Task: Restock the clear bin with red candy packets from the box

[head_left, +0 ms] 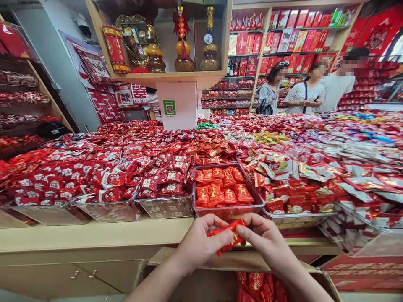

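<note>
From my seat on the feed, I see wooden shelves (52, 96) of packets at the far left, well beyond the grip, then a row of clear tubs (50, 214) heaped with red packets along the counter (94, 235), with cupboard doors (59, 279) below. A display cabinet (141, 77) with ornate bottles rises beyond and above the grip. Next comes my left grip (201, 242), thumb and fingers pinching the left part of a small candy packet (233, 240), red with gold characters and tilted in the air. Just beyond the packet stands a tray (204, 213) filled with similar red ones; below it, nearer me, an open cardboard box (245, 261) holds more. To the right, my right grip (263, 237) pinches the packet's other end, thumb pressed on its face. Further right of the grip are a tub of red-and-gold packets (297, 201) and a clear bin (365, 239); far behind these, three people (304, 94) stand across the counter.
</note>
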Demonstrator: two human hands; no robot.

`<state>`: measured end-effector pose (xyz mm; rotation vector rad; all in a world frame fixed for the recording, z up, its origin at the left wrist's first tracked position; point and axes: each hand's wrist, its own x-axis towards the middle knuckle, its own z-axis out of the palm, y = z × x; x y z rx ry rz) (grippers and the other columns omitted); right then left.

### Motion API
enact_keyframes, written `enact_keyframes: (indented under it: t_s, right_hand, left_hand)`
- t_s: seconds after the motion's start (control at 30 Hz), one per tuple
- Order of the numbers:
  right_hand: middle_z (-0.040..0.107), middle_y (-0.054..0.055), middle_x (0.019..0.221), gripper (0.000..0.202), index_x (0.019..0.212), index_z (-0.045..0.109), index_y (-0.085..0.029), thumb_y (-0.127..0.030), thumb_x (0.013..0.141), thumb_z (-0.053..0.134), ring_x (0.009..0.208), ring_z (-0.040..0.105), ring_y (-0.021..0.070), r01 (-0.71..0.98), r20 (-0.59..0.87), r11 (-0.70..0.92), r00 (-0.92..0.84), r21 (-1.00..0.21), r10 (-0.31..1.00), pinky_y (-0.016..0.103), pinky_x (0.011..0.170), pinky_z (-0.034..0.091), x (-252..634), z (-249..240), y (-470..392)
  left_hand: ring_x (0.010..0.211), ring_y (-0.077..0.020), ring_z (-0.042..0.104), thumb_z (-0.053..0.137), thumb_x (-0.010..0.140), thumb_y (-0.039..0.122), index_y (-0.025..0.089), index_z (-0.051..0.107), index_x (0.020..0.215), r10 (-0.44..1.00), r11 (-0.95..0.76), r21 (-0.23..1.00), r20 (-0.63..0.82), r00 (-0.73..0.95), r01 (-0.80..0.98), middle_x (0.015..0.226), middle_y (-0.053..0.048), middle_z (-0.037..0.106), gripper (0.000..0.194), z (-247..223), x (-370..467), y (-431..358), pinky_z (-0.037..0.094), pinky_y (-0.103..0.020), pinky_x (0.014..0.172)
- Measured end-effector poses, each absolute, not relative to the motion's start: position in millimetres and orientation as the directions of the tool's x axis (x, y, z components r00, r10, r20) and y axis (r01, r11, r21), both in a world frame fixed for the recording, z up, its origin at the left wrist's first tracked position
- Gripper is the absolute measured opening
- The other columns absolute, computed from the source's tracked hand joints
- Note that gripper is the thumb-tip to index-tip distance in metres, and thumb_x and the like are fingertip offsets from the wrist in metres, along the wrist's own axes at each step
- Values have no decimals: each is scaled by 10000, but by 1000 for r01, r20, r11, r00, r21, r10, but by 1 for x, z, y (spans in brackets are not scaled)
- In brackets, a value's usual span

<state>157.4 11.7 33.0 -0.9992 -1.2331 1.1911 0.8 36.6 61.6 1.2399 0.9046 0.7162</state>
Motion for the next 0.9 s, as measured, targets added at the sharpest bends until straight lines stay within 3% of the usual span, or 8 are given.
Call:
enact_keyframes:
  t_s: [0.07,0.13,0.23,0.33,0.5,0.67,0.9]
  right_hand:
    - [550,-1,591,206,655,552,-160,-346,730,602,548,499,110,12,193,194,-53,-981,980,234,518,433,161,31,12]
    - [584,25,684,137,752,566,-174,-311,760,570,578,526,123,172,314,302,48,-938,948,243,522,451,161,29,10]
    - [570,87,902,213,932,548,-201,-262,735,601,776,562,188,544,650,491,140,-681,746,304,636,493,152,27,4]
    - [557,118,968,316,999,528,-195,-234,703,632,898,539,231,724,770,585,-119,-365,627,343,723,500,138,24,-3]
    - [581,151,1031,313,1090,511,-149,-82,786,472,937,540,243,776,723,621,-366,-111,586,378,772,487,134,15,-5]
    - [589,129,996,233,1029,527,-140,-89,822,433,974,525,207,769,728,631,-375,-102,574,344,832,461,165,23,28]
    - [600,93,859,199,761,588,-134,-127,827,400,741,584,162,900,554,406,-260,-158,791,258,652,469,187,45,85]
  left_hand:
    - [521,-84,519,690,615,369,112,597,736,845,158,984,-175,504,77,610,-8,605,298,60,1,37,387,-197,512]
    - [540,-103,544,663,640,395,112,598,764,851,173,984,-171,496,43,616,-16,613,315,57,2,37,395,-208,522]
    - [598,-124,582,637,668,408,115,576,814,892,239,967,-183,413,-89,682,-34,636,334,55,5,38,417,-222,562]
    - [618,-101,570,620,696,399,119,551,804,913,264,950,-192,359,-165,715,-33,637,308,53,5,39,420,-212,597]
    - [562,-71,506,577,728,416,143,509,782,916,278,944,-204,346,-180,680,8,588,287,52,3,40,407,-193,534]
    - [582,-84,554,462,790,434,161,482,843,906,260,952,-182,382,-163,788,-16,607,279,55,-1,42,374,-187,496]
    - [527,-76,549,489,767,345,150,486,863,872,200,980,-187,453,18,718,-17,616,217,48,-2,41,316,-178,459]
